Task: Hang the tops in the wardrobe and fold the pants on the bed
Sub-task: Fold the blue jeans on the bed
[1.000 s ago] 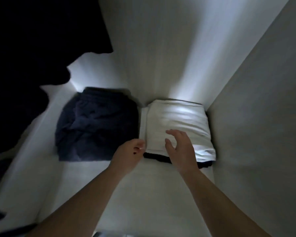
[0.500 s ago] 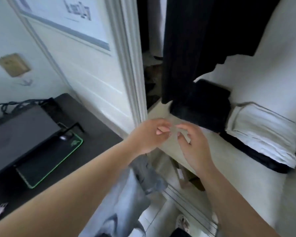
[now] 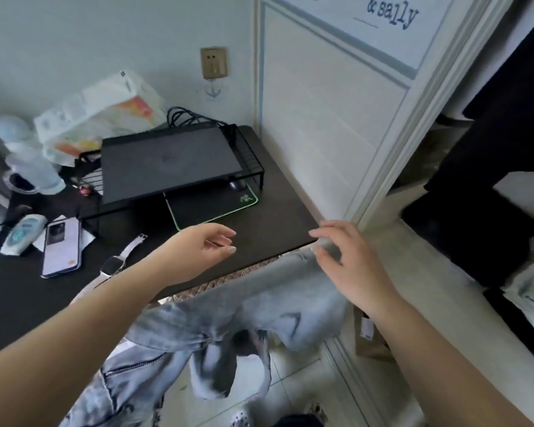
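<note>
A grey washed denim garment point(image 3: 228, 306) hangs over the front edge of the black desk point(image 3: 275, 223), drooping toward the floor. My left hand point(image 3: 198, 251) hovers above the desk edge with its fingers loosely bent and nothing in it. My right hand point(image 3: 349, 257) is just above the garment's top corner, fingers spread and relaxed, holding nothing. At the right, inside the wardrobe point(image 3: 383, 167), folded dark pants point(image 3: 469, 238) and folded white clothes point(image 3: 530, 291) lie on a shelf, and a black top point(image 3: 500, 124) hangs above them.
On the desk are a black stand with a closed laptop point(image 3: 167, 161), a green-edged mouse pad point(image 3: 210, 204), a phone point(image 3: 60, 248), a watch point(image 3: 117, 260), a tube, bottles and a plastic bag. White tiled floor shows below.
The view swung left from the wardrobe shelf to the desk. Both hands drew away from the folded white clothes and now hover over the grey garment at the desk edge.
</note>
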A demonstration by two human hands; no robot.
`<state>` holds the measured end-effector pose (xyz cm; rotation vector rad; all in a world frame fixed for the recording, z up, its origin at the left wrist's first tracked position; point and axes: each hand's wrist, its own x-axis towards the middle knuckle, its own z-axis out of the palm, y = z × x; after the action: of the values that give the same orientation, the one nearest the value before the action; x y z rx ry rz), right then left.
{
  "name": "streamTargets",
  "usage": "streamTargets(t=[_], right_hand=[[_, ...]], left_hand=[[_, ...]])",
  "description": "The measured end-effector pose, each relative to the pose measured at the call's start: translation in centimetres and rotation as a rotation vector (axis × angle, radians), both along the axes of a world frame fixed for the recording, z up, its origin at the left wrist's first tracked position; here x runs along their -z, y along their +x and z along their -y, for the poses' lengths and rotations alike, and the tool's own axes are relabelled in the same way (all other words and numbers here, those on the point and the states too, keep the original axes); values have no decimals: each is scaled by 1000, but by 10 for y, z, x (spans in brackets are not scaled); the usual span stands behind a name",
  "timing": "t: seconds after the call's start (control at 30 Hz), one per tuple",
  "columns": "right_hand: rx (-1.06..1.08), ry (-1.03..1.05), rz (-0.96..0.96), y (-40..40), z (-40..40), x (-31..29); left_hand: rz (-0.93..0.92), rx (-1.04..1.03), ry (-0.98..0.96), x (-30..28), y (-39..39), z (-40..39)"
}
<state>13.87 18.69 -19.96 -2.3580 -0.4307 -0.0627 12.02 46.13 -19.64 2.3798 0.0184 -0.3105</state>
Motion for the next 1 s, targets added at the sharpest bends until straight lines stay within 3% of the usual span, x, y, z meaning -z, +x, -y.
streamTargets(t=[0.23, 0.4, 0.57, 0.73, 1.0], right_hand=[[-563, -237, -21, -11, -63, 0], [-852, -287, 33, -22, -109, 4], [-1030, -304, 18, -35, -143, -2], [-1135, -327, 33, -37, -187, -11], [-1360, -806, 161, -23, -270, 2]], left_hand=[[-140, -322, 16, 22, -102, -66], [-100, -657, 2, 28, -165, -76], [-136, -895, -22, 40, -197, -57], [16, -1093, -157, 52, -212, -36], [-104, -1122, -127, 100, -267, -32]])
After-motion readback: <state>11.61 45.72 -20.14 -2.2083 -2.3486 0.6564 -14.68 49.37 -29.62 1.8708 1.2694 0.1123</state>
